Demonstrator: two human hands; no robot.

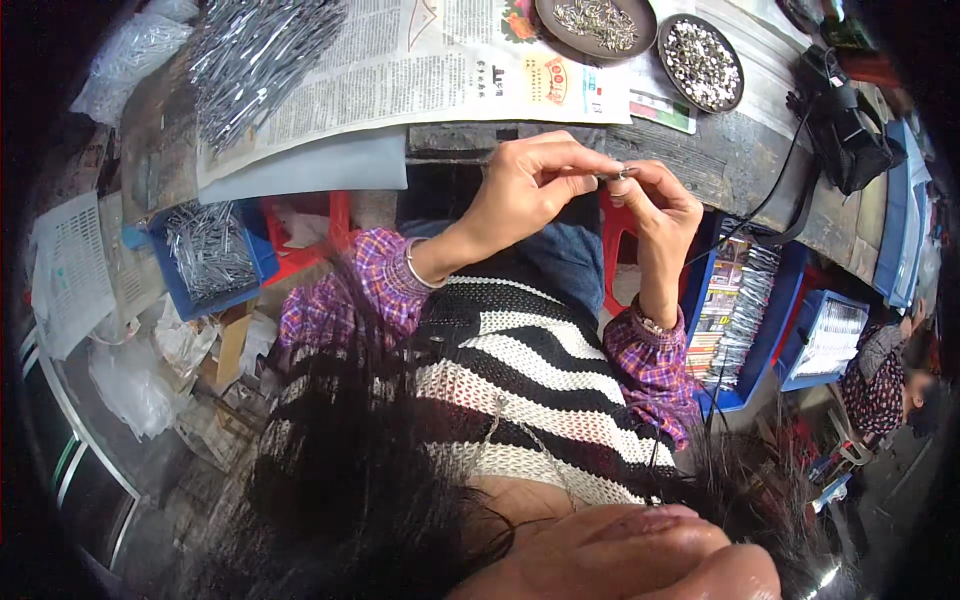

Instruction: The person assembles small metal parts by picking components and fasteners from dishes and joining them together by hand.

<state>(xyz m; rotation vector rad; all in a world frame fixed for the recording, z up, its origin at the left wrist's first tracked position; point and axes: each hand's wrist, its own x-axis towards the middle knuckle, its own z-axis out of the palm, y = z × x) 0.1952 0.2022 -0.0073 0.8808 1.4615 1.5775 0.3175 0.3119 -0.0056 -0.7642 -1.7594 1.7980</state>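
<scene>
Over the near edge of the workbench, my left hand [522,192] and my right hand [660,212] meet fingertip to fingertip. Both are closed in a pinch on a small dark metal piece [612,177]; the fingers cover most of it, so its exact kind does not show. Just beyond them lies a spread newspaper [400,95]. A round dark dish of small metal pins [597,25] stands at its far right. Beside that, another dark dish holds small silvery round parts [700,64]. A large heap of thin metal rods [255,60] covers the paper's left end.
A blue bin of metal pieces [207,255] stands low on the left, near plastic bags [140,385]. On the right are a blue crate with packed metal pieces [735,310], another blue tray [825,338], and a black strapped device [845,125]. Another person [880,385] sits at far right.
</scene>
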